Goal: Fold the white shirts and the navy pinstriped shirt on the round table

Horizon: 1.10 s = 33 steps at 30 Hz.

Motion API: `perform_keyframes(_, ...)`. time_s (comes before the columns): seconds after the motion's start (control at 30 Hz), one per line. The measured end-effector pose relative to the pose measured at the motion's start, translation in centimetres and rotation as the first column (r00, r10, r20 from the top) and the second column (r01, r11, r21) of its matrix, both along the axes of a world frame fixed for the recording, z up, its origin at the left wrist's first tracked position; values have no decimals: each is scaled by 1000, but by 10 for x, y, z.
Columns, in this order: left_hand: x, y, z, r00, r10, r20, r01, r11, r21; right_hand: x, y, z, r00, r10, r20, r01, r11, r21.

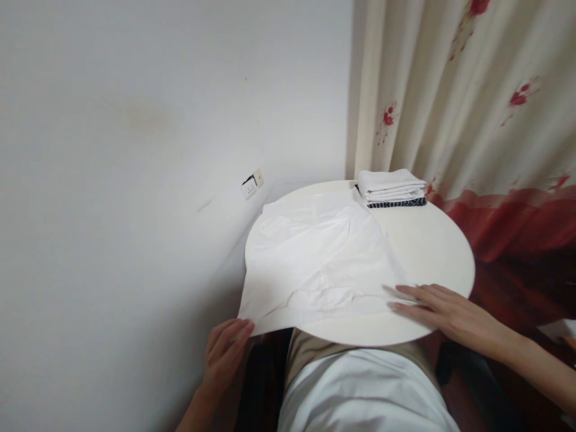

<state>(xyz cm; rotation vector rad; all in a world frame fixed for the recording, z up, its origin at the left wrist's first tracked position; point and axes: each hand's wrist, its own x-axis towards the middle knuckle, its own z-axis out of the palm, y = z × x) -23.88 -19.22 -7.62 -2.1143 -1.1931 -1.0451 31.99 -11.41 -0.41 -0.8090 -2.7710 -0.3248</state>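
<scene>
A white cloth [315, 258], thin and wrinkled, lies spread over the left part of a round white table [432, 246]. Its near left corner sticks out past the table's rim, pinched between the thumb and fingers of my left hand [227, 351]. Over at the near right edge of the cloth, my right hand [443, 309] rests with fingers stretched out and thumb apart, touching the fabric. Creases run across the cloth's near part and its far right part.
A stack of folded white cloths [391, 185] with a black-and-white patterned piece [398, 203] beneath sits at the table's far edge. A wall with a socket [249, 188] stands close on the left. A flowered curtain [450, 108] hangs behind on the right.
</scene>
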Motion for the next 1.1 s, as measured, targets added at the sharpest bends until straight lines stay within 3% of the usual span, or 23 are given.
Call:
perform_keyframes(0.2,-6,1,15,999,12,-43,-12,1000,4,6,9,-8,999,45,-5,-45,999,21)
perform_keyframes(0.4,-9,3,11,999,34,-7,-33,999,12,21,13,-15,997,32,-66,-30,999,27)
perform_keyframes(0.63,-8,5,19,1000,4,23,-5,999,34,17,13,-11,982,41,-184,-35,999,37)
perform_keyframes(0.8,-6,5,29,996,-2,84,4,1000,-24,13,15,-9,981,55,-188,-40,996,86)
perform_keyframes(0.97,-7,3,47,988,-43,147,62,990,-129,14,14,-7,969,64,-240,-47,996,77)
perform_keyframes(1.1,-13,-5,73,982,-76,174,117,963,-241,20,4,2,957,34,-289,-39,999,-9)
